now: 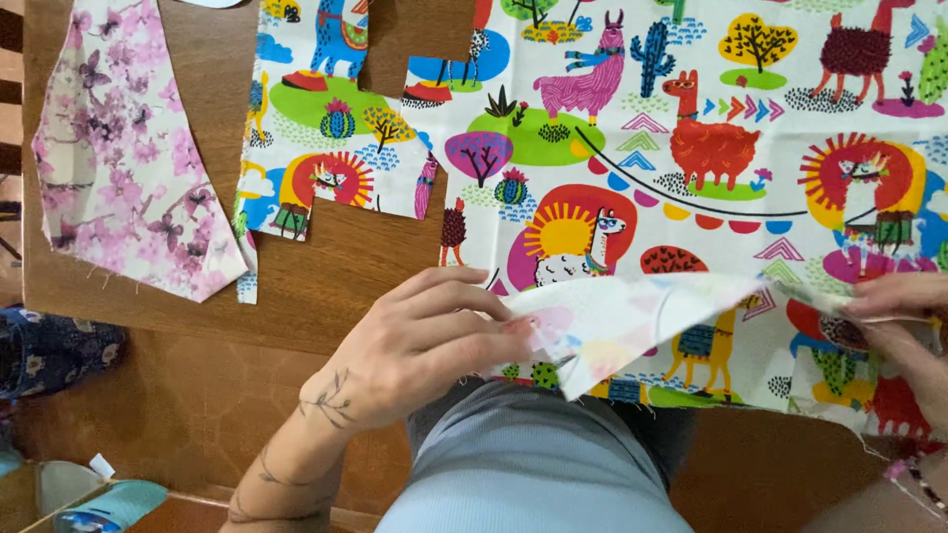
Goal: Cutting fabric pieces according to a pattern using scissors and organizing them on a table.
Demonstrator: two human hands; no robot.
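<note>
A large sheet of bright fabric (pixel 691 128) printed with llamas, cacti and suns lies spread over the brown wooden table (pixel 326 266). Its near edge is folded back, showing the pale underside (pixel 632 316). My left hand (pixel 420 341) pinches the folded edge at its left end, fingers closed on the cloth. My right hand (pixel 904 326) grips the same fold at the far right edge of the view, partly cut off. The sheet has rectangular notches cut out of its left side.
A piece of pink floral fabric (pixel 123 148) lies on the table at the left. Dark patterned cloth (pixel 49 350) sits by the table's left edge. A teal object (pixel 109 503) shows at the bottom left. My grey clothing (pixel 523 474) fills the bottom centre.
</note>
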